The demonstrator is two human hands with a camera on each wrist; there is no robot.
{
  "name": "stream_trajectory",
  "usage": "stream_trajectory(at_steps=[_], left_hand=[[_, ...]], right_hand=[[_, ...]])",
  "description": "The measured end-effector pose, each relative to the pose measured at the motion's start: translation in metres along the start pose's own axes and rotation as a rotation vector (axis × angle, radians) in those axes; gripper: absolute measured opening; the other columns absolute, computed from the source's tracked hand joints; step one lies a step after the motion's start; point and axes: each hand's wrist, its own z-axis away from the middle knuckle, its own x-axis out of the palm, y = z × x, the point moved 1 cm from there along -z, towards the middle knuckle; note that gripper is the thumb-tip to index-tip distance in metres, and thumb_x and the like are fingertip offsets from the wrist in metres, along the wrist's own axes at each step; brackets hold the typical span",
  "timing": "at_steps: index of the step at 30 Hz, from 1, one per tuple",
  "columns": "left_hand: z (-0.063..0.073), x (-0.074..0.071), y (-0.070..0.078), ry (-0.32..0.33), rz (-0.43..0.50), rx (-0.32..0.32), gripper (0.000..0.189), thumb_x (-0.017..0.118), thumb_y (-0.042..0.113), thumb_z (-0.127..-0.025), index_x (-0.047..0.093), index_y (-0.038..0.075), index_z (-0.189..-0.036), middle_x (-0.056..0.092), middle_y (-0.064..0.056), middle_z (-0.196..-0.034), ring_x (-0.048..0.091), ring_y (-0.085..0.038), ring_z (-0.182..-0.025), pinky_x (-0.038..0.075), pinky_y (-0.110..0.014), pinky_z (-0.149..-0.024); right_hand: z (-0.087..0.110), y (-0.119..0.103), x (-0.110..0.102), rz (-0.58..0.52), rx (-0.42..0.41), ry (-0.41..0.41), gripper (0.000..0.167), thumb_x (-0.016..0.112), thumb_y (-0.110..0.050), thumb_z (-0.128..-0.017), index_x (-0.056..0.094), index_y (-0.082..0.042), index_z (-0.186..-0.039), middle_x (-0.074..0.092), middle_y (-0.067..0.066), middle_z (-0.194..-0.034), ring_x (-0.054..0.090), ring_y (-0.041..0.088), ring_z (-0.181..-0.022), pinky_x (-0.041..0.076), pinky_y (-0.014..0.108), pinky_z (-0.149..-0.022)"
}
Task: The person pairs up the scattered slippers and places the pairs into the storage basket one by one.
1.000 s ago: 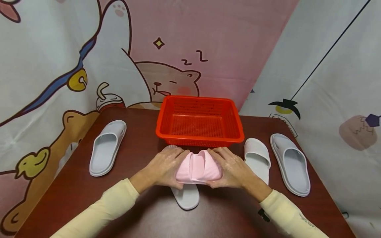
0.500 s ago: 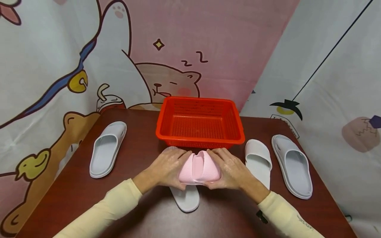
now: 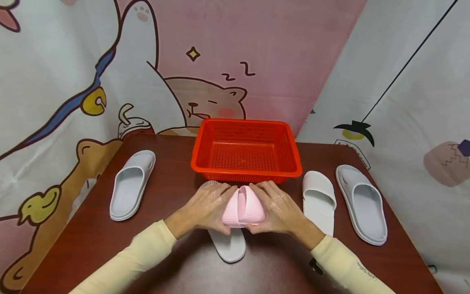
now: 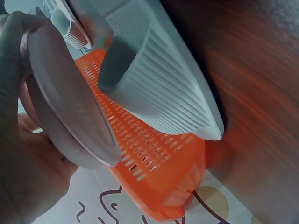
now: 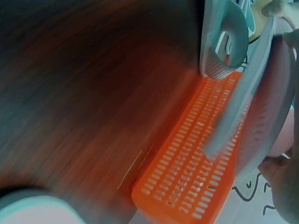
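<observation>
Both hands hold a pink ribbed slipper [image 3: 253, 210] in front of the basket, above the table. My left hand [image 3: 209, 207] grips its left side and my right hand [image 3: 279, 209] its right side, thumbs toward me. The pink ribbed surfaces lean together with a narrow gap between them; whether this is one bent slipper or two is unclear. Below lies a white slipper [image 3: 230, 247], partly hidden by the left hand and the pink slipper. Its ribbed strap [image 4: 161, 86] shows in the left wrist view.
A red perforated basket [image 3: 246, 173] stands at the back of the brown table [image 3: 165, 261]. One pale clog-style slipper [image 3: 128, 192] lies at the left. To the right are a white ribbed slipper [image 3: 318, 183] and another pale clog-style slipper [image 3: 367, 208].
Both hands have come closer together, the right one moving left. The pink slipper's visible shape and the gap in its middle have narrowed. The other slippers and the basket have stayed put.
</observation>
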Motion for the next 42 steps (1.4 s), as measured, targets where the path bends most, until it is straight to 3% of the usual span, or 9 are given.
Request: stream_trajectory(at_steps=[7,13,20,23,26,32,42], left_hand=[[0.007,0.002,-0.002,0.048,0.041,0.014,0.098,0.080,0.063,-0.057,0.061,0.004,-0.132,0.067,-0.008,-0.119,0.063,-0.024,-0.106,0.049,-0.041,-0.095],[0.011,0.003,-0.005,0.037,0.054,-0.001,0.103,0.082,0.066,-0.057,0.059,0.002,-0.136,0.066,-0.009,-0.121,0.062,-0.025,-0.111,0.044,-0.041,-0.104],[0.016,0.003,-0.010,0.004,0.054,-0.015,0.105,0.082,0.066,-0.058,0.057,0.002,-0.137,0.065,-0.010,-0.123,0.061,-0.025,-0.113,0.042,-0.040,-0.108],[0.017,0.003,-0.011,-0.005,0.059,-0.020,0.105,0.083,0.066,-0.058,0.057,0.001,-0.137,0.064,-0.010,-0.124,0.060,-0.025,-0.114,0.040,-0.040,-0.110],[0.018,0.004,-0.011,-0.001,0.063,-0.022,0.105,0.083,0.066,-0.058,0.057,0.001,-0.137,0.064,-0.011,-0.124,0.060,-0.025,-0.114,0.039,-0.040,-0.110],[0.019,0.004,-0.011,0.010,0.053,-0.015,0.106,0.082,0.067,-0.058,0.057,0.001,-0.138,0.064,-0.011,-0.126,0.060,-0.026,-0.116,0.038,-0.040,-0.111],[0.020,-0.006,-0.015,0.018,0.054,-0.037,0.107,0.084,0.063,-0.059,0.055,0.000,-0.141,0.063,-0.012,-0.128,0.061,-0.028,-0.117,0.046,-0.041,-0.103]], right_hand=[[0.000,-0.004,0.000,-0.018,0.011,-0.028,0.096,0.083,-0.059,-0.066,0.057,-0.001,-0.138,0.057,0.011,-0.128,0.056,0.025,-0.112,0.057,0.039,-0.085],[0.005,0.003,-0.001,-0.055,0.019,-0.083,0.103,0.080,-0.067,-0.071,0.051,-0.001,-0.145,0.054,0.014,-0.140,0.055,0.028,-0.124,0.050,0.046,-0.098],[0.004,0.031,-0.012,-0.033,0.023,-0.089,0.083,0.053,-0.067,-0.094,0.053,0.000,-0.143,0.052,0.013,-0.147,0.049,0.029,-0.132,0.042,0.049,-0.107],[0.003,0.051,-0.020,-0.002,0.093,-0.075,0.074,0.053,-0.059,-0.097,0.055,0.000,-0.142,0.051,0.013,-0.147,0.046,0.031,-0.134,0.039,0.052,-0.108],[0.003,0.072,-0.025,0.033,0.216,-0.093,0.069,0.059,-0.051,-0.096,0.054,-0.001,-0.144,0.048,0.013,-0.150,0.041,0.033,-0.137,0.035,0.055,-0.110],[0.013,0.107,-0.027,0.038,0.448,-0.167,0.076,0.058,-0.051,-0.098,0.043,0.001,-0.152,0.034,0.017,-0.160,0.026,0.039,-0.146,0.024,0.059,-0.114],[0.022,0.123,-0.025,0.092,0.596,-0.281,0.092,0.044,-0.062,-0.099,0.029,0.009,-0.155,0.026,0.027,-0.160,0.020,0.043,-0.149,0.015,0.054,-0.119]])
